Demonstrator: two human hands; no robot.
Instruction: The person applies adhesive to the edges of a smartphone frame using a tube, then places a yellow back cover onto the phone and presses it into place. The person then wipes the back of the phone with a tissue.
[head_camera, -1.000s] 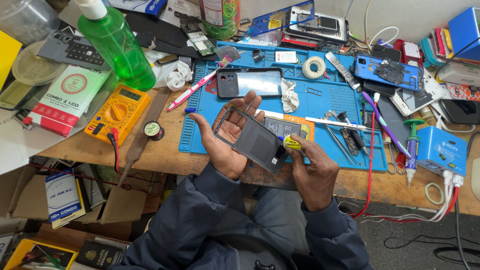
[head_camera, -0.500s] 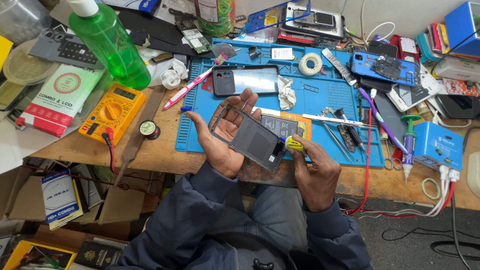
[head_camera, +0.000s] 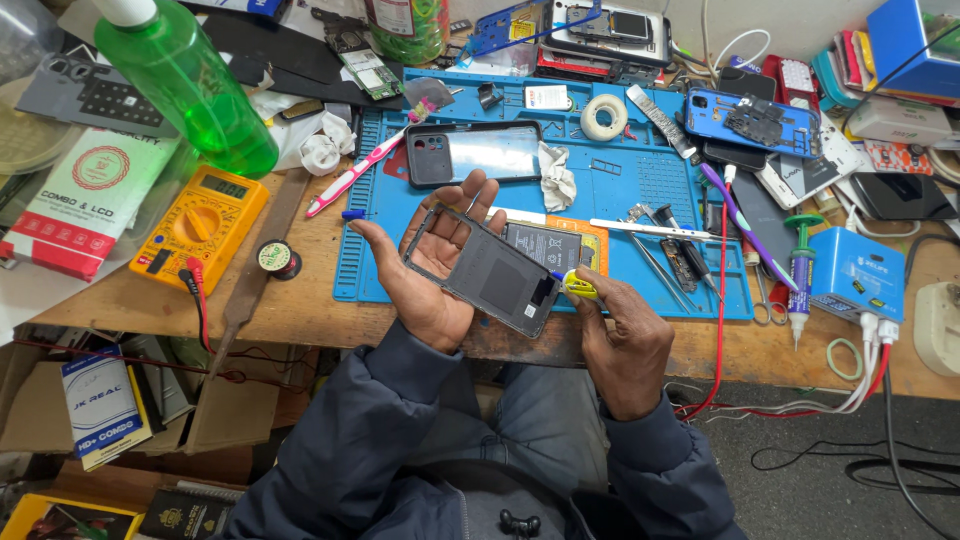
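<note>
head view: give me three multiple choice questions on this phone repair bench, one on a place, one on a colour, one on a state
1. Where does the dark phone frame lie?
A. in the left hand's palm
B. flat on the blue mat
C. on the floor

2. What colour is the multimeter?
A. red
B. yellow-orange
C. white

3. How does the right hand hold the small yellow-handled tool?
A. lying open beside it
B. pinched in the fingertips at the frame's lower corner
C. clenched in a fist above the mat

Answers: 1 A, the left hand is open under the frame; 2 B, its case is yellow-orange; 3 B, the fingertips close on the tool at the corner.
</note>
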